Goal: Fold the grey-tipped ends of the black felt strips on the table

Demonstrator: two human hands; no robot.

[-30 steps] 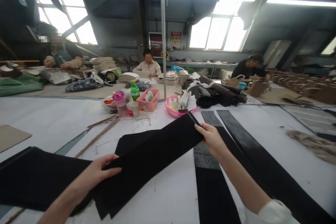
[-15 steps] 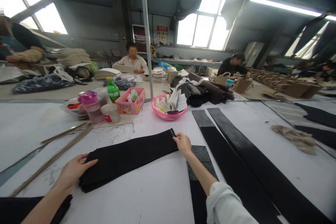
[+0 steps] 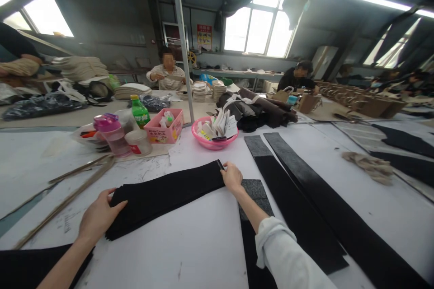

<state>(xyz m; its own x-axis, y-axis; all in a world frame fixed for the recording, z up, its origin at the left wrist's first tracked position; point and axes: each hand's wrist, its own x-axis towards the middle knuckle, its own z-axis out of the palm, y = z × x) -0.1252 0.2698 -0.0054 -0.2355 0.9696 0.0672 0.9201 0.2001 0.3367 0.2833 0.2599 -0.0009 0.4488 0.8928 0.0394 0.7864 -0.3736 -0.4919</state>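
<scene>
A stack of long black fabric strips (image 3: 169, 194) lies between my two hands over the white table. My left hand (image 3: 100, 216) grips its near left end, thumb on top and fingers curled beneath the edge. At the far right end, my right hand (image 3: 232, 177) pinches the corner of the stack. Just right of that hand lies another black strip with a grey end (image 3: 252, 189), partly under my forearm. Two longer black strips (image 3: 288, 198) with grey ends stretch beyond it. More black fabric (image 3: 30, 266) shows at the lower left, partly behind my left forearm.
A pink basket (image 3: 215, 145) with paper tags stands behind the stack. Left of it are a pink box (image 3: 166, 128), a green bottle (image 3: 139, 112) and a purple-lidded jug (image 3: 113, 135). A crumpled beige cloth (image 3: 368, 168) lies right. A pole (image 3: 183, 45) rises mid-table; co-workers sit beyond.
The view has shifted slightly. Both hands still hold the black stack, its left end now gathered more evenly. The co-worker across the table has raised a hand.
</scene>
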